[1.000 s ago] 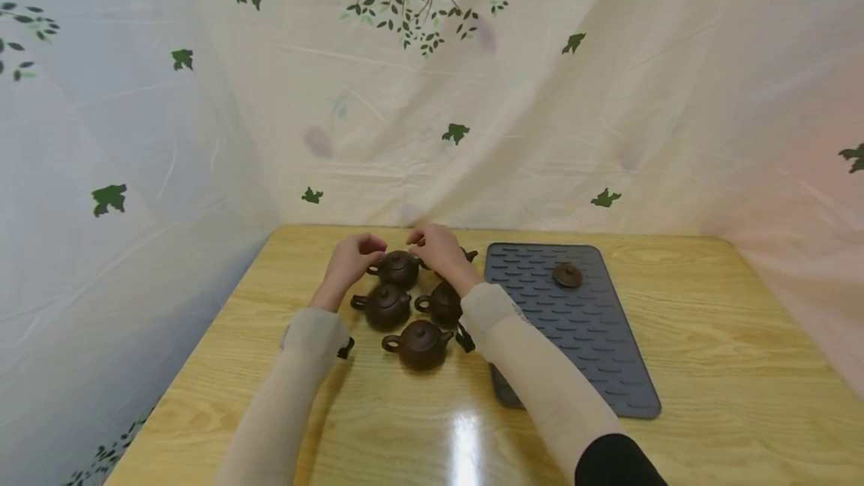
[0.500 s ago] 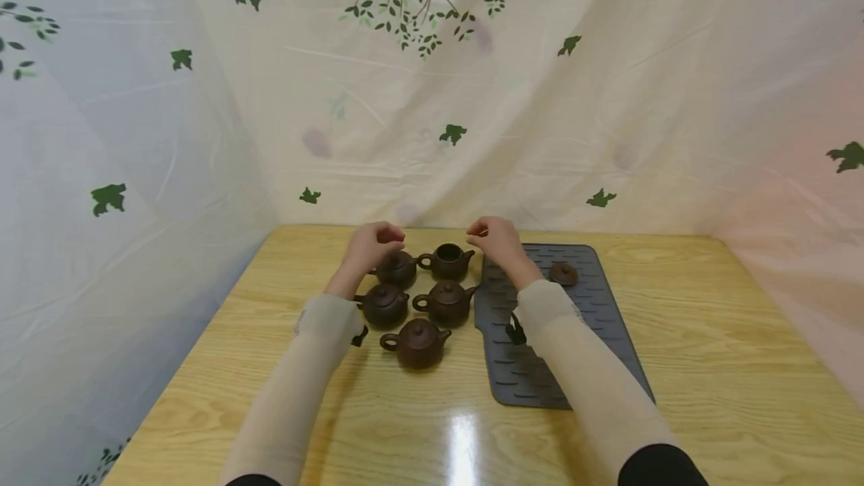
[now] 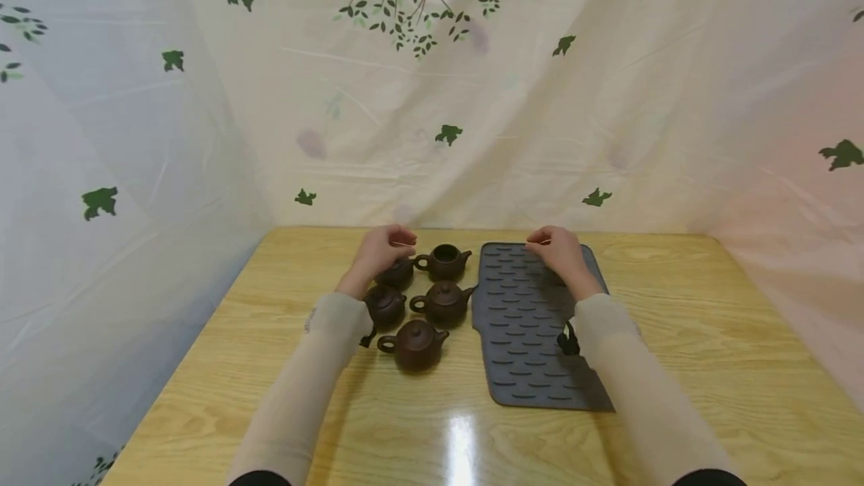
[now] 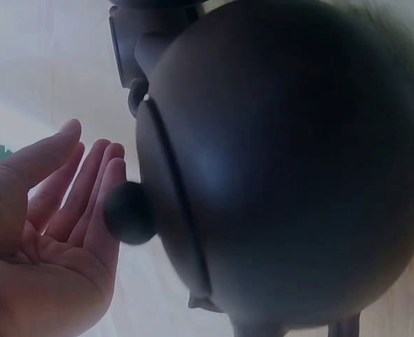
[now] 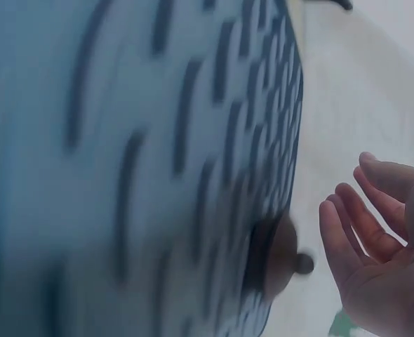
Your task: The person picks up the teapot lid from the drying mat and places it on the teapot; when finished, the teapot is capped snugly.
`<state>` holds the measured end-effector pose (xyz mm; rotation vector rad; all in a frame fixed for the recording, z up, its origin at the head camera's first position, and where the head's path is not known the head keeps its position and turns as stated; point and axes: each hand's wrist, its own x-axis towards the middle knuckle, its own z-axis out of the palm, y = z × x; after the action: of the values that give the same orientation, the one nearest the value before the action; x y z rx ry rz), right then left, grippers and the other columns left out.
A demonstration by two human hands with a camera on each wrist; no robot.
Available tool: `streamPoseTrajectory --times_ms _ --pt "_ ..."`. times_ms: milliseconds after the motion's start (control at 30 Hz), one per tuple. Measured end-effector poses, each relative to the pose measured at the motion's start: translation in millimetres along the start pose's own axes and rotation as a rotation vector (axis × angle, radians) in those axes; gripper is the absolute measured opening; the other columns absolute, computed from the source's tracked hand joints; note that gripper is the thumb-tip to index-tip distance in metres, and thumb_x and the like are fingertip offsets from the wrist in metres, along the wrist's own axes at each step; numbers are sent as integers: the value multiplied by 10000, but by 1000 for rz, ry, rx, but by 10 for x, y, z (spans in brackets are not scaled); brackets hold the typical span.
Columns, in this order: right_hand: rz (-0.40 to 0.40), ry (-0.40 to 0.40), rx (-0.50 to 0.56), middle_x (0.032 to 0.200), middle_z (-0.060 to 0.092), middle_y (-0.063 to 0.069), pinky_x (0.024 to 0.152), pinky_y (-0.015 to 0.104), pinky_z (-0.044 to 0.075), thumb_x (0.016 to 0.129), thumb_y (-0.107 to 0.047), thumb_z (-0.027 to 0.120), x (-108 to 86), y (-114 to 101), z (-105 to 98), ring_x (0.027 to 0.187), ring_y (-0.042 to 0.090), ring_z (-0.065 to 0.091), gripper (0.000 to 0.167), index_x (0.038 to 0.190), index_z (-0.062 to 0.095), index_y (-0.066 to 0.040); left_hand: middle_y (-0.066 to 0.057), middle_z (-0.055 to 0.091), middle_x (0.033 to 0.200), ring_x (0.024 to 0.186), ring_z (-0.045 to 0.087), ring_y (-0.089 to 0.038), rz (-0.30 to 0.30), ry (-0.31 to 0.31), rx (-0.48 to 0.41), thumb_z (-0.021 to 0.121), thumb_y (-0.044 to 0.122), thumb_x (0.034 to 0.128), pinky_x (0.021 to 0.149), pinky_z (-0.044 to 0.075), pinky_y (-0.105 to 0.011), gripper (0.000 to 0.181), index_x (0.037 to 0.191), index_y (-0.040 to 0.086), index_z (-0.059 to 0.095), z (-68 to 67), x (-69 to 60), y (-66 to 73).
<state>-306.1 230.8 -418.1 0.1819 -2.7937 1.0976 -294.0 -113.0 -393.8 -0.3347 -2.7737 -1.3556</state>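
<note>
Several dark brown teapots stand in a cluster on the table. My left hand (image 3: pixel 383 252) hovers over the back-left teapot (image 3: pixel 397 274), holding nothing; in the left wrist view its loosely bent fingers (image 4: pixel 88 203) are beside a lidded teapot's knob (image 4: pixel 131 213), no grip visible. The back-right teapot (image 3: pixel 447 264) has no lid, and its dark opening shows. Above the grey mat, my right hand (image 3: pixel 559 252) is empty with fingers slightly bent. A loose teapot lid (image 5: pixel 281 256) lies on the mat, knob outward, near those fingers (image 5: pixel 365 225); in the head view the right hand hides it.
The grey ridged mat (image 3: pixel 523 351) lies right of the teapots. One lidded teapot (image 3: pixel 444 303) has its spout at the mat's left edge. Another teapot (image 3: pixel 416 346) stands at the front. A patterned curtain (image 3: pixel 378 96) hangs behind the wooden table (image 3: pixel 378 426).
My right hand has moved right, from over the teapots to above the mat near the loose lid. My left hand has shifted slightly right over the back-left teapot.
</note>
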Motion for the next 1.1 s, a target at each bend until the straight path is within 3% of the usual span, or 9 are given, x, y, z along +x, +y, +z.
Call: streamPoseTrajectory --times_ms 367,667,767,933,1100 --pt "23 52 -26 1127 688 259 880 512 524 974 -146 635 -121 361 -158 1045 407 638 225 1094 685 38 -157 728 1179 1110 693 -287 20 -53 40 724 97 902 962 549 -389 296 1180 -1 695 82 31 -53" --pt "40 23 -41 1169 678 272 896 535 520 982 -175 633 -201 496 -202 1079 431 625 265 1120 702 41 -148 736 1164 1095 699 -279 -4 -63 63 739 95 889 962 546 -388 312 1181 -7 698 114 52 -42" --pt "31 18 -23 1167 687 265 842 479 537 983 -204 634 -213 525 -217 1062 417 636 289 1126 712 35 -147 739 1156 1089 701 -277 -12 -60 65 736 93 891 960 545 -385 299 1172 -1 705 121 55 -35" --pt "-5 -32 24 1181 688 250 766 350 527 972 -249 657 -234 572 -235 1072 394 643 329 1149 710 24 -155 741 1146 1077 705 -283 -13 -53 66 722 75 899 951 549 -384 274 1161 -5 710 133 56 -30" --pt "-48 -108 72 1174 697 234 886 476 541 946 -278 688 -247 616 -279 1089 399 645 357 1163 703 5 -150 743 1142 1065 709 -279 -16 -52 78 717 75 903 938 555 -384 267 1159 1 713 130 54 -26"
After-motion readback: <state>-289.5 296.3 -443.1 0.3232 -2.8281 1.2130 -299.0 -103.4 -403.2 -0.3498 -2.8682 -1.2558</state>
